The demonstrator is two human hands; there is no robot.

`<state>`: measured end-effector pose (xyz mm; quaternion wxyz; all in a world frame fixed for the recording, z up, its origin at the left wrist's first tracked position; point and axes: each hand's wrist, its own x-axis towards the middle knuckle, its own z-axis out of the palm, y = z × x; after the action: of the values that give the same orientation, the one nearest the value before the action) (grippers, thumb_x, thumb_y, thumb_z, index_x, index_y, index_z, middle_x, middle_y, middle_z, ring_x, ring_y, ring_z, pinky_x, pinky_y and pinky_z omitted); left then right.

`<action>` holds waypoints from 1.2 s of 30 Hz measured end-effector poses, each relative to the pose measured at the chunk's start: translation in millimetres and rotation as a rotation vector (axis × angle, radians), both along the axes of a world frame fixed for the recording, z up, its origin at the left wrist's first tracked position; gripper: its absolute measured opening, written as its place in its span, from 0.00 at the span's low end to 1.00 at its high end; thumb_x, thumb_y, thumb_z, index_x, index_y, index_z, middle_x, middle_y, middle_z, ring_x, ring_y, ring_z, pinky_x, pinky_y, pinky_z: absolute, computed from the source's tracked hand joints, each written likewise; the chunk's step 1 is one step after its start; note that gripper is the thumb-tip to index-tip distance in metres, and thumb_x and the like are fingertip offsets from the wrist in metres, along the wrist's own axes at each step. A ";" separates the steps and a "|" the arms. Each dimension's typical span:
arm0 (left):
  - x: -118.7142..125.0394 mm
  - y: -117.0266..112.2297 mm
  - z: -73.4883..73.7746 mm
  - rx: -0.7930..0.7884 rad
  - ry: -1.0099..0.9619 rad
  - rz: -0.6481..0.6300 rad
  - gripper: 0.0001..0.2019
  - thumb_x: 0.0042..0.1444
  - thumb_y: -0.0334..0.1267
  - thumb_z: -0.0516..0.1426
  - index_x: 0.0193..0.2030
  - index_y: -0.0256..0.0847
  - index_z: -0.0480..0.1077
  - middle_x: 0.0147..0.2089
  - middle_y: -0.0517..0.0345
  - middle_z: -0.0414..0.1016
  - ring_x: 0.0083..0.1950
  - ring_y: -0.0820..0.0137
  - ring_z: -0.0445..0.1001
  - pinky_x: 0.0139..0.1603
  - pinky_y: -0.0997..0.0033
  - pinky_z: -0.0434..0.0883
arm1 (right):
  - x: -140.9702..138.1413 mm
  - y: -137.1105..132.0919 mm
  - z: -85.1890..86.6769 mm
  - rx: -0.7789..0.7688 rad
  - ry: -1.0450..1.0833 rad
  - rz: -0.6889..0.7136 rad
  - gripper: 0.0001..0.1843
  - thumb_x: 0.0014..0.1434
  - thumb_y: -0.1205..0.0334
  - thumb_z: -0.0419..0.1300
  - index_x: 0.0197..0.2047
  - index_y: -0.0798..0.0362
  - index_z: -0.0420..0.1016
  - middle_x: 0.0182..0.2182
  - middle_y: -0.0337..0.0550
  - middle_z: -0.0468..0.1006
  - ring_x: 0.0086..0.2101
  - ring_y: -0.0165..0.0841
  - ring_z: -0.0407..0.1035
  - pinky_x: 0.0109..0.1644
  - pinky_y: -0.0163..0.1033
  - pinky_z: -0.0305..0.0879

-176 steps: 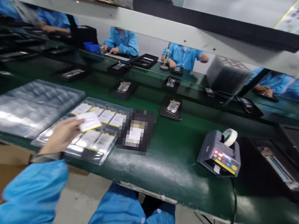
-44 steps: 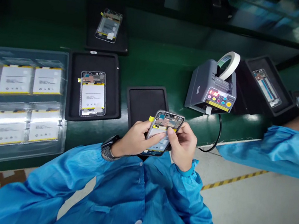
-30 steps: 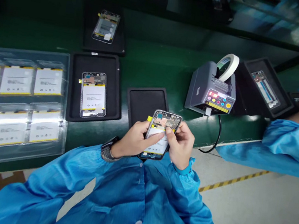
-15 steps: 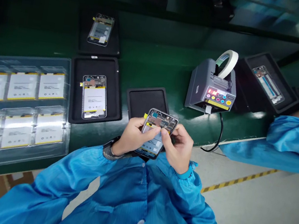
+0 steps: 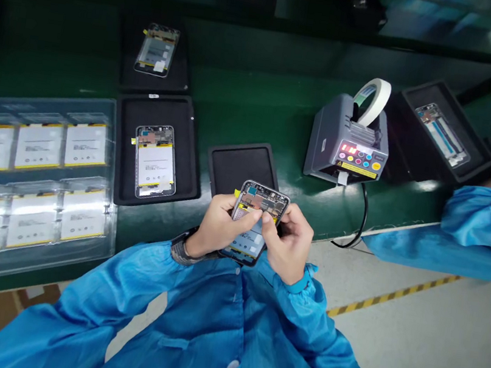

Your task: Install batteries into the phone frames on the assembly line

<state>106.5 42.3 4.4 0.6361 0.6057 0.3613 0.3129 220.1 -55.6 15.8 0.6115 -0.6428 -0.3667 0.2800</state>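
An opened smartphone (image 5: 249, 247) is held between both hands at the bench edge, its circuit board at the top and battery below. My left hand (image 5: 222, 225) grips its left side, the thumb lying across the top of the battery. My right hand (image 5: 291, 241) grips the right side, its thumb pressed at the board's lower edge close to the left thumb. The fingers underneath are hidden by the phone. Just beyond the phone lies a black tray (image 5: 242, 165), partly covered by it.
At left, a clear plastic tray (image 5: 108, 213) holds several batteries. Beside it, a black tray (image 5: 188, 163) carries another opened phone (image 5: 155, 164). A tape dispenser (image 5: 348, 144) stands right of centre, its cable hanging off the edge. A co-worker's sleeve (image 5: 488, 226) reaches in at right.
Both hands still hold the phone in nearly the same place. The right hand has shifted slightly left and the phone has tilted a little; the view has moved slightly.
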 end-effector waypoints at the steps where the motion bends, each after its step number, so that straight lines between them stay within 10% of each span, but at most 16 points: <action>1: 0.4 0.6 -0.5 -0.046 -0.005 -0.001 0.14 0.48 0.47 0.68 0.29 0.35 0.81 0.26 0.54 0.79 0.26 0.71 0.71 0.25 0.76 0.67 | 0.3 0.6 0.5 -0.009 0.031 0.016 0.08 0.67 0.56 0.66 0.38 0.50 0.75 0.30 0.37 0.78 0.31 0.31 0.70 0.37 0.37 0.67; 5: 4.7 4.0 -4.7 -0.367 -0.008 -0.005 0.22 0.45 0.55 0.72 0.31 0.35 0.80 0.28 0.52 0.81 0.26 0.69 0.75 0.24 0.74 0.70 | 28.2 1.5 1.0 -0.055 0.143 -0.004 0.11 0.63 0.52 0.68 0.38 0.51 0.77 0.24 0.35 0.77 0.23 0.29 0.68 0.30 0.35 0.66; 10: 10.3 13.0 -7.3 -0.671 -0.038 0.076 0.30 0.39 0.59 0.75 0.40 0.37 0.79 0.29 0.55 0.82 0.25 0.66 0.78 0.24 0.72 0.75 | 115.7 -2.7 2.1 -0.002 0.050 -0.555 0.17 0.52 0.49 0.73 0.31 0.53 0.77 0.16 0.34 0.73 0.16 0.27 0.62 0.20 0.32 0.58; 14: 9.7 19.3 -5.0 -0.667 -0.056 0.126 0.31 0.36 0.56 0.77 0.41 0.36 0.79 0.29 0.56 0.82 0.25 0.66 0.79 0.25 0.71 0.77 | 156.3 -1.1 9.5 -0.135 0.108 -0.480 0.21 0.45 0.46 0.75 0.28 0.55 0.79 0.15 0.35 0.71 0.14 0.26 0.61 0.17 0.32 0.54; 36: 6.3 27.1 -14.4 -0.574 -0.155 -0.019 0.29 0.46 0.56 0.74 0.46 0.34 0.79 0.43 0.44 0.86 0.50 0.51 0.85 0.49 0.56 0.82 | 154.4 23.1 8.1 -0.149 0.080 -0.457 0.12 0.45 0.59 0.71 0.19 0.53 0.73 0.09 0.32 0.63 0.11 0.25 0.56 0.14 0.33 0.53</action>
<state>112.8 69.4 -10.0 0.8100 0.3785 0.3797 0.2375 374.5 -32.5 23.9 0.6240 -0.7407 -0.1657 0.1859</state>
